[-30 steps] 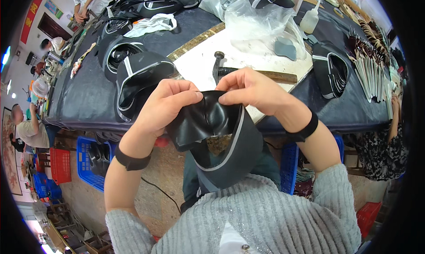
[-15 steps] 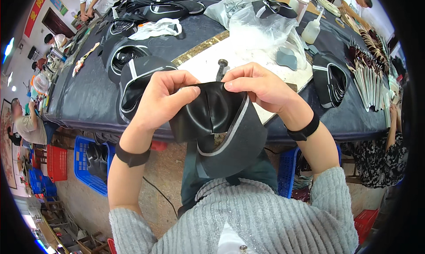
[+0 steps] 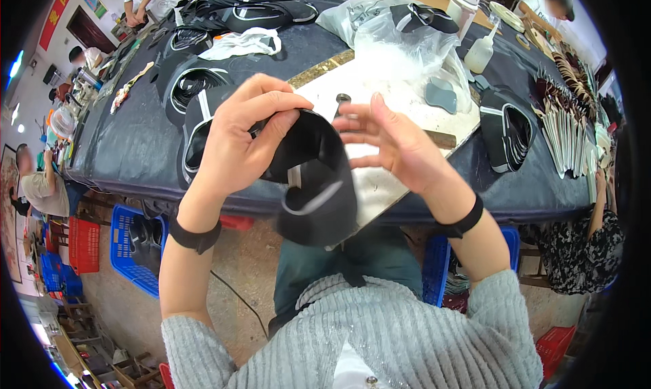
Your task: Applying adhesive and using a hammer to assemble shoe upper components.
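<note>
A black shoe upper [image 3: 331,216] with a grey-white stripe along its inner edge hangs over the front of the table, bent into a loop. My left hand [image 3: 237,138] pinches its top rim between thumb and fingers. Just right of the upper, my right hand [image 3: 400,145] holds nothing; its fingers are spread and slightly blurred. Behind that hand a hammer [image 3: 343,99] stands on the white board [image 3: 380,192], partly hidden. Close to my left hand rests a bundle of similar black uppers [image 3: 198,128].
Further stacks of uppers [image 3: 505,128] lie on the dark table [image 3: 129,162]. A plastic bag [image 3: 400,53], a squeeze bottle [image 3: 479,53] and a grey flat piece [image 3: 441,94] are beyond the board. Blue baskets [image 3: 139,250] flank my legs. Other people sit around the table.
My right hand has let go of the upper's rim and opened to its right. The upper, still in my left hand, has swung left and turned.
</note>
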`<state>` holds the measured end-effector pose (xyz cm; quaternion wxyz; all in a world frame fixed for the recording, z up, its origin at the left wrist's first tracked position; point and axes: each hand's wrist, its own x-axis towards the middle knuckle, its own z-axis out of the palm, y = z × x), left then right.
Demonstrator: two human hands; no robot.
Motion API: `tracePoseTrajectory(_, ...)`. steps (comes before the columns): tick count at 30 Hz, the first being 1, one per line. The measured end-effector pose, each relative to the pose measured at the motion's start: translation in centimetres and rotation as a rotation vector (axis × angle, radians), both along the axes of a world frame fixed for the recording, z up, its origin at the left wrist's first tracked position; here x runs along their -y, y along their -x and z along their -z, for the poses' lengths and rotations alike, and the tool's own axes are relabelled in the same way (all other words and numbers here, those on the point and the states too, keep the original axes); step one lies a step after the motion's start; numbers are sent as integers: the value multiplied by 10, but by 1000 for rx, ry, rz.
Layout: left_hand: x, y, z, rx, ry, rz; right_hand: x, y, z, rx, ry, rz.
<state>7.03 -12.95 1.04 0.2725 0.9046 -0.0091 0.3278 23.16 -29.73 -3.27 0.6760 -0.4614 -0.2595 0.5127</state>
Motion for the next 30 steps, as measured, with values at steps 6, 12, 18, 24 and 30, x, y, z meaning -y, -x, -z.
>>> tracePoseTrajectory(6, 14, -15, 0, 14, -96, 99, -4, 52, -1, -389, -197, -163)
tracePoseTrajectory(12, 54, 22, 7, -105, 662, -158, -2, 70, 9, -252, -301, 287)
tracePoseTrajectory(18, 67, 26, 9, 116, 126, -290, -1, 84, 3, 7, -253, 411)
tracePoseTrajectory(24, 65, 28, -1, 108, -306, -297, 5, 88, 4, 207, -260, 363)
tracePoseTrajectory(30, 68, 39, -11, -33, -325, -197, 14, 81, 16, 519, -237, 254)
